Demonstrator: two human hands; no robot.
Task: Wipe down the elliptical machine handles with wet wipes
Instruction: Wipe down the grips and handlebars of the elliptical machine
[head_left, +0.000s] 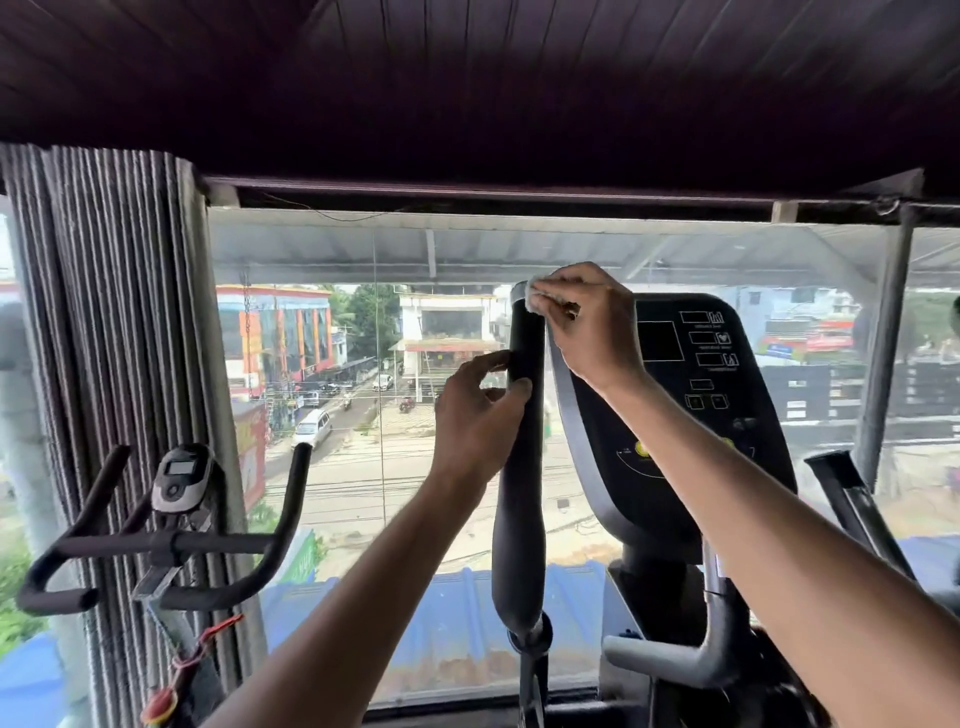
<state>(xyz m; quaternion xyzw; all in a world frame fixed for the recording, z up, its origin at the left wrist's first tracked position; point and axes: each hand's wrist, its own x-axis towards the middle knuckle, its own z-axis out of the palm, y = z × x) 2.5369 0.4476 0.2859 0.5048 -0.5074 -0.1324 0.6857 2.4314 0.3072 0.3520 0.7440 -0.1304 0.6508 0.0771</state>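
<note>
Forearms (779, 519) angle up to the elliptical handle (519, 493), where the left hand (475, 415) curls fingers and thumb round the shaft just below the right hand (587, 322), which pinches a bunched wet wipe (535, 299) against its top; if that steadying grip loosens, the handle may swing and shed the wipe.

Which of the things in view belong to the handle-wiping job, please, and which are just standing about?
For the job: handle, black, gripped by the left hand; wipe, pressed on its top by the right hand.

Just standing about: console; exercise bike; curtain.
</note>
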